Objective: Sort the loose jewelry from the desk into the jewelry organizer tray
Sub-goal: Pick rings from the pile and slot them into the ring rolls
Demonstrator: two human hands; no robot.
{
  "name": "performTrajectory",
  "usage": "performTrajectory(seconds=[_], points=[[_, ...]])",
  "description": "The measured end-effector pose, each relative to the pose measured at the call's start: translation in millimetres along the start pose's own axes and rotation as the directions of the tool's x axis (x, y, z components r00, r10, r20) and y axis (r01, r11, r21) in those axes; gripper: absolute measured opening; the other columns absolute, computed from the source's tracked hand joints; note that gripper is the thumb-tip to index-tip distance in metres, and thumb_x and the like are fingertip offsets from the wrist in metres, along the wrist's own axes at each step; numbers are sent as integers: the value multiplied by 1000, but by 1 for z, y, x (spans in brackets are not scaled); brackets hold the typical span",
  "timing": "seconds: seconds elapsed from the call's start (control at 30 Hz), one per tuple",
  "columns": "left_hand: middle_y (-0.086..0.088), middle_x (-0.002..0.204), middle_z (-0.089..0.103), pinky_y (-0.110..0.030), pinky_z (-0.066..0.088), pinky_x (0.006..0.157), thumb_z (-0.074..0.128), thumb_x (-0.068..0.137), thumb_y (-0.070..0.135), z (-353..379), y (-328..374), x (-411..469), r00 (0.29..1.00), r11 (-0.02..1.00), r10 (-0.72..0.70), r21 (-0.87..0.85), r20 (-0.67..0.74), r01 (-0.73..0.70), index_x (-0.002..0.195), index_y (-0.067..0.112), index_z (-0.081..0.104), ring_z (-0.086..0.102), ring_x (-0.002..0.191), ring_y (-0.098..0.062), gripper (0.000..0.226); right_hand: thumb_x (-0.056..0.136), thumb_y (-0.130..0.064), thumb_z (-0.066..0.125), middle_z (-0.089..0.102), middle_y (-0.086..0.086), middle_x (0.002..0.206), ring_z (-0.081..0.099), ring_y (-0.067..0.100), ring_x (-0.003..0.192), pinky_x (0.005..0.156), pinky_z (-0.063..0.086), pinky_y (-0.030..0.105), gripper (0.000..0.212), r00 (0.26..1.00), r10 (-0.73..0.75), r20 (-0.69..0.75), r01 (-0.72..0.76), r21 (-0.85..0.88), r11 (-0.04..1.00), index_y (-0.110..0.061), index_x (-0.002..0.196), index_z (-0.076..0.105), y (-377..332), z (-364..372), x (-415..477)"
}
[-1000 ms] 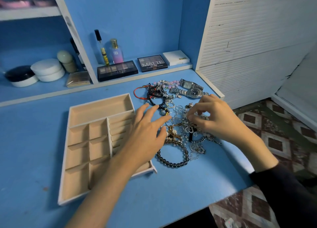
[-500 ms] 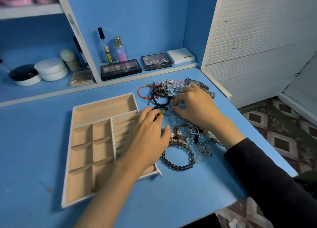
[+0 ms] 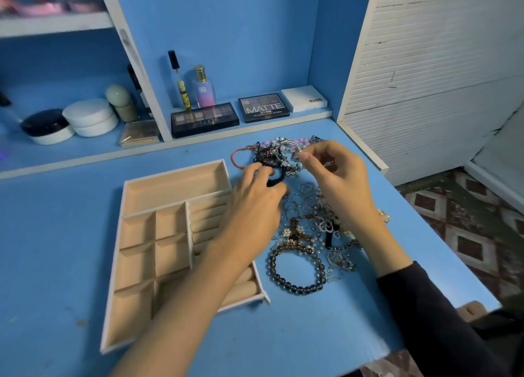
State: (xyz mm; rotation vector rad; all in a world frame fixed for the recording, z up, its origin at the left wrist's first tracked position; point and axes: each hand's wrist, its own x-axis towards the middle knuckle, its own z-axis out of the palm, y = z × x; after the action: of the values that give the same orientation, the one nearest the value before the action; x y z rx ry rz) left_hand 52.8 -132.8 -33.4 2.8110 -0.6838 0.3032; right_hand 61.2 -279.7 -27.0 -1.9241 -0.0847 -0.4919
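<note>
A silver piece [image 3: 295, 157] is pinched between the thumb and first finger of the right hand [image 3: 337, 184]. The left hand [image 3: 255, 206] is laid just beside it, with its fingers bent down onto a black band [image 3: 276, 179]. It cannot be told if the band is gripped. A dark sleeve [image 3: 425, 305] is worn on the right arm.

Both hands are held over one pile [image 3: 312, 220] of jewelry, which lies on the surface just to the right of the tray [image 3: 174, 175]. In the pile, one dark bead bracelet [image 3: 300, 289] and one red cord [image 3: 234, 158] can be picked out. The thin rings [image 3: 297, 203] are too many and too tangled to be counted.

One long box and six small boxes are counted in the tray. Its soft rolls are partly hidden by the left arm.

The surface [image 3: 56, 235] is painted blue. On the low shelf behind it, two dark palettes [image 3: 204, 120], one white box [image 3: 304, 99] and two bottles [image 3: 202, 87] are seen. Farther left, one black-lidded jar [image 3: 46, 125] and one white jar [image 3: 90, 117] are kept.

A white slatted wall [image 3: 425, 65] and a patterned floor [image 3: 467, 235] are seen on the right.
</note>
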Motion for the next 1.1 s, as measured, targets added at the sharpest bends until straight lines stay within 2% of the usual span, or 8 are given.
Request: performTrajectory(seconds=[0.17,0.3,0.47,0.57,0.63,0.8,0.93,1.1], points=[[-3,127,47,-37,29,102,57,89,19,3,-1,7,998,998,31,54,-60,-28,104,14,66,29,128,-22,18,87,-25,63,56,-5,70,46,3,60,60,34,15,15,1000,-1,-6,1,15,1000,-11,82,64,4,1,0],[-1,111,54,-23,28,95,57,89,19,0,2,8,993,981,-18,-195,-118,-5,95,13,67,40,115,-17,13,88,-24,62,59,-3,74,48,5,63,60,38,20,12,1000,10,-16,-9,29,1000,-14,83,63,5,0,-1],[18,93,64,-14,45,71,59,88,22,-33,-9,-16,953,734,-291,-658,-80,169,86,25,62,59,78,-3,5,87,-22,64,64,-3,76,57,7,70,67,43,19,9,1000,22,2,-22,153,988,-14,83,66,0,-1,-3],[14,88,68,-28,52,80,61,85,21,-47,-42,-35,906,621,-404,-764,-123,174,82,32,61,64,84,-7,11,86,-20,65,66,-1,74,59,7,69,68,45,17,9,999,-12,52,1,202,979,-13,81,66,-8,3,-5],[13,86,69,-34,53,81,59,86,19,-51,-61,-45,883,646,-446,-737,-149,201,83,31,61,65,85,-8,13,86,-17,65,66,0,73,59,7,68,66,46,17,9,995,-33,96,12,219,976,-11,79,65,-15,12,-7],[14,86,66,-11,45,77,58,88,18,-54,-80,-57,923,797,-372,-544,-102,261,86,28,64,59,83,3,12,86,-12,65,67,4,71,59,10,66,65,49,26,8,971,-55,233,3,219,976,-8,78,66,-30,49,-7],[5,89,60,-37,46,86,60,86,22,-47,-88,-57,946,884,-306,-401,-110,240,92,23,70,56,92,-13,12,84,-16,67,70,12,76,62,20,69,69,50,39,9,949,-93,300,38,185,982,-9,80,69,-33,64,-8],[11,87,56,-18,34,81,62,85,23,-42,-92,-59,954,930,-231,-332,-189,159,91,23,72,46,91,-6,12,87,-19,65,69,20,80,59,42,77,71,48,53,6,937,-115,330,60,172,983,-17,85,70,-30,66,-10]])
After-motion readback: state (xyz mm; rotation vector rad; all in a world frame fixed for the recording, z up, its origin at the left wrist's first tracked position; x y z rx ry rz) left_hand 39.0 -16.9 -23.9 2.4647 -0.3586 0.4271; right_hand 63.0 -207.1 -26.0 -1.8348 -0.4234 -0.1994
